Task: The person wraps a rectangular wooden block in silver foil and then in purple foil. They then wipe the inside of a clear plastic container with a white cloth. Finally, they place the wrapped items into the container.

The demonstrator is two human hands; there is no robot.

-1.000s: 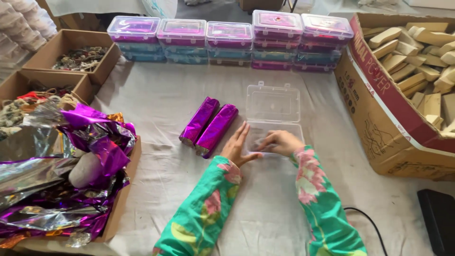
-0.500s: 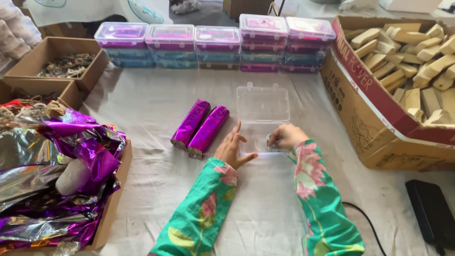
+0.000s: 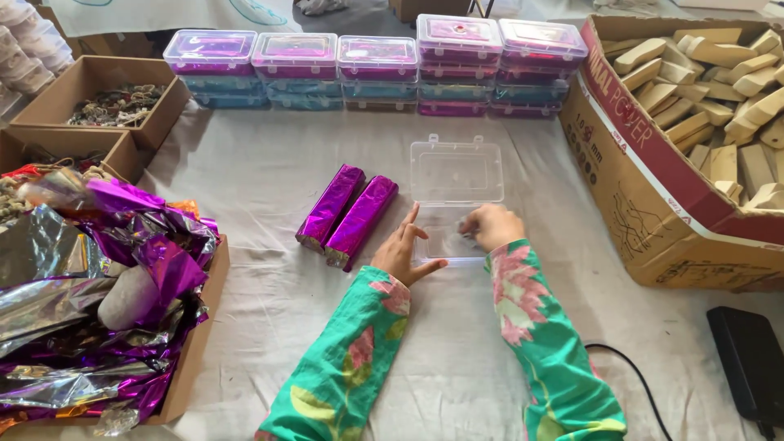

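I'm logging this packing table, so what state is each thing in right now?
Clear plastic box: open, lid laid flat back.
Two purple foil-wrapped bars: wrapped, lying side by side beside the box.
Stacked lidded boxes: closed.
Carton of wooden blocks: open.
Left hand: open, at the box's edge.
Right hand: fingers curled inside the box; grip unclear.

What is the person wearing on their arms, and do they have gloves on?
No gloves: both hands are bare, the left hand and the right hand. Each arm wears a long, loose sleeve reaching the wrist. The left sleeve and right sleeve are bright turquoise green, printed with big pink flowers and yellow-green leaves. No rings or bangles show.
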